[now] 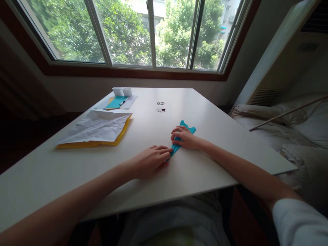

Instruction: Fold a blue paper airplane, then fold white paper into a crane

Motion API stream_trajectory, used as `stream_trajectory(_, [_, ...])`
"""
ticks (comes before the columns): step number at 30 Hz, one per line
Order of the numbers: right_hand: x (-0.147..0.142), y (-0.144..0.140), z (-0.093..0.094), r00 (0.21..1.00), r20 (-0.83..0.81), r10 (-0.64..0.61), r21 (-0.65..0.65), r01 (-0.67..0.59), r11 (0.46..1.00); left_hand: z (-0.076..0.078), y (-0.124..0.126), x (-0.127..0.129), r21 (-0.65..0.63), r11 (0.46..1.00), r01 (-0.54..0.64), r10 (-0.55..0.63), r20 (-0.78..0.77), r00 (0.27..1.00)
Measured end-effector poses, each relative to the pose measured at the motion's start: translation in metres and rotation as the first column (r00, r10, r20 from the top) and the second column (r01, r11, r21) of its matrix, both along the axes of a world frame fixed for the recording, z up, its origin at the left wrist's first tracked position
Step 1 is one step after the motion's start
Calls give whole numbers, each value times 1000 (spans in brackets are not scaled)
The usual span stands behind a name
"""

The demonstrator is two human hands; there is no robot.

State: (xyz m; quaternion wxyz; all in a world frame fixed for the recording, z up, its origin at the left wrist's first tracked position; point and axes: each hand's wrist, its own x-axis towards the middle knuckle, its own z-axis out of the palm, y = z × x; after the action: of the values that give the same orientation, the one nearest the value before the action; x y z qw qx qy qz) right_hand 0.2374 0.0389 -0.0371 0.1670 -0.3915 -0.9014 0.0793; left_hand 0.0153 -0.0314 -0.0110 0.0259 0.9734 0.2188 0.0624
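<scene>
Teal paper [185,130] mid-surface [205,112], already folded into narrow strip, notched far end. Left hand [151,160] flat on near end, fingers together, pressing. Right hand [185,138] flat on middle, fingers together. Creasing under way; further folds left. Crumpled white sheet [98,128] over yellow paper [89,144], far left

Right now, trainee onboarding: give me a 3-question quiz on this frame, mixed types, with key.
1. True or false: both hands press the teal folded paper flat on the white table.
2. Which hand covers the paper's end nearer the window: left hand or right hand?
3. What lies under the crumpled white sheet on the left? A) yellow paper B) a red book C) a laptop

Key: 1 true; 2 right hand; 3 A.
</scene>
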Motion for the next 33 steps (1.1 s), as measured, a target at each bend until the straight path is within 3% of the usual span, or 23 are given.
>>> stream_trajectory(5, [9, 13, -6, 986, 6, -164, 17, 164, 986, 2, 3, -1, -45, 999, 16, -15, 21, 1000])
stream_trajectory(13, [13, 29, -5, 952, 40, -304, 29, 303, 953, 1, 5, -1, -45, 998, 38, -36, 32, 999])
stream_trajectory(21, [32, 60, -8, 839, 55, -542, 24, 541, 840, 0, 8, -1, -57, 997, 44, -42, 42, 998])
stream_trajectory(25, [41, 62, -9, 772, 13, -636, 83, 633, 770, 0, 5, -1, -53, 998, 20, -19, 32, 999])
stream_trajectory(30, [37, 35, 10, 840, 52, -540, 131, 530, 838, -2, -1, -1, -34, 999, -25, 26, 11, 1000])
stream_trajectory(33, [31, 11, 24, 929, 192, -315, -26, 326, 945, -2, -6, 0, -21, 999, -45, 45, -10, 999])
